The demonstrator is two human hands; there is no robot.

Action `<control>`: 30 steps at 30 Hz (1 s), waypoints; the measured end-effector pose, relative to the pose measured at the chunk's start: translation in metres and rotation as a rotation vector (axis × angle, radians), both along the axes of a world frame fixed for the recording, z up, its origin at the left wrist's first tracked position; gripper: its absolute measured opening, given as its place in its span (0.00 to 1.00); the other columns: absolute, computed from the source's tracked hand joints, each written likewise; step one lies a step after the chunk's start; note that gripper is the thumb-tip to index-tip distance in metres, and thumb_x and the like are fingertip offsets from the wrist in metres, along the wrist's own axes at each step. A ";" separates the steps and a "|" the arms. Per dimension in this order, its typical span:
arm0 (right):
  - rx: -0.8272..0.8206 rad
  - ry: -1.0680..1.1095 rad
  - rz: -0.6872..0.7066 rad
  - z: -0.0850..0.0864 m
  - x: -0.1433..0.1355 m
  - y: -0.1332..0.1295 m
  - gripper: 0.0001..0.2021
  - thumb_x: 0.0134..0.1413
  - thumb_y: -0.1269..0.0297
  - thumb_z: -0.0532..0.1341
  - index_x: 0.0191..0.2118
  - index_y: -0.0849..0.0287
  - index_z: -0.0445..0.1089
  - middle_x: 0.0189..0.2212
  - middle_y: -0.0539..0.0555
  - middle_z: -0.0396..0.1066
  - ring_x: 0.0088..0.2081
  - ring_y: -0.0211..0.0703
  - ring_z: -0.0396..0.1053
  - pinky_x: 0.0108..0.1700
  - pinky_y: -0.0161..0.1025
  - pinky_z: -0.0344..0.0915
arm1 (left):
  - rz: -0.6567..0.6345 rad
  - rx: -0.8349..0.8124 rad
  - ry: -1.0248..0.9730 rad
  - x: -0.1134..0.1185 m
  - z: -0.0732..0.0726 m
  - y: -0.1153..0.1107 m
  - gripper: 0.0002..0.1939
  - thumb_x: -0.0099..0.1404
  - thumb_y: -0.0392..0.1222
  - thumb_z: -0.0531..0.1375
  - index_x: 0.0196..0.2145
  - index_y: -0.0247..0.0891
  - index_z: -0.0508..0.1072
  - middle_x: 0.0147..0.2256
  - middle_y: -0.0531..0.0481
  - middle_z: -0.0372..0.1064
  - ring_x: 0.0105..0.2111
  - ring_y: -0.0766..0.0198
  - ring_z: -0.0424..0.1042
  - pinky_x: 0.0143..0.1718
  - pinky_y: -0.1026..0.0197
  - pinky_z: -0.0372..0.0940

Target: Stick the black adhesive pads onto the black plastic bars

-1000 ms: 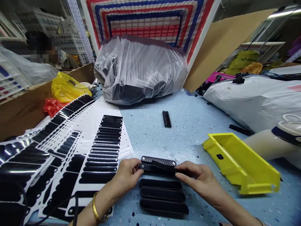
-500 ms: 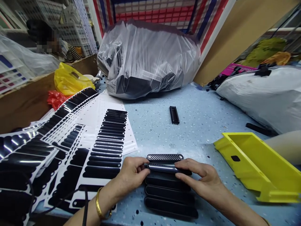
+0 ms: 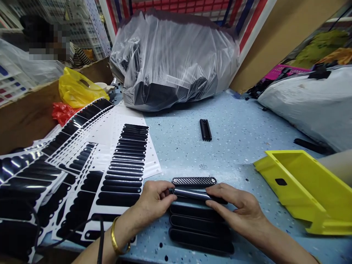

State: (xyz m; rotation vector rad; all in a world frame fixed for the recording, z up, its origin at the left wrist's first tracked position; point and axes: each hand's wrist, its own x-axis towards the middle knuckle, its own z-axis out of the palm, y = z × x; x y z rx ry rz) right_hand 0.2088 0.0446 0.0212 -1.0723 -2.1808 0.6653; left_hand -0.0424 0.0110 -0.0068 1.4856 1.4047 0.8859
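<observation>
Between both hands lies a glossy black strip (image 3: 189, 193), long and narrow, with a small hole near its left end. My left hand (image 3: 158, 200) pinches that left end between thumb and fingers. My right hand (image 3: 233, 205) grips the other end, thumb below and fingers above. Just behind the strip is a black bar with a mesh-patterned top (image 3: 194, 181). Nearer to me, several black rounded bars (image 3: 200, 240) lie side by side. Left of my hands, a white sheet carries a column of glossy black strips (image 3: 121, 183) of similar shape.
More strip sheets (image 3: 24, 183) overlap at the left, crossed by a dark cable. A yellow bin (image 3: 299, 198) stands at the right. A small black part (image 3: 205, 129) lies mid-table. A large plastic-wrapped bundle (image 3: 176, 62) sits behind. At the far left is another person (image 3: 46, 40).
The view has shifted slightly. Both hands keep hold of the strip, whose right end now tilts a little more toward me.
</observation>
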 end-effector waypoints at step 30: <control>-0.047 -0.020 -0.004 -0.001 -0.003 0.000 0.07 0.54 0.65 0.61 0.34 0.54 0.77 0.30 0.53 0.79 0.32 0.45 0.77 0.34 0.38 0.76 | -0.005 -0.002 0.009 -0.002 0.001 0.001 0.11 0.55 0.39 0.63 0.37 0.36 0.81 0.22 0.52 0.70 0.23 0.66 0.66 0.26 0.64 0.62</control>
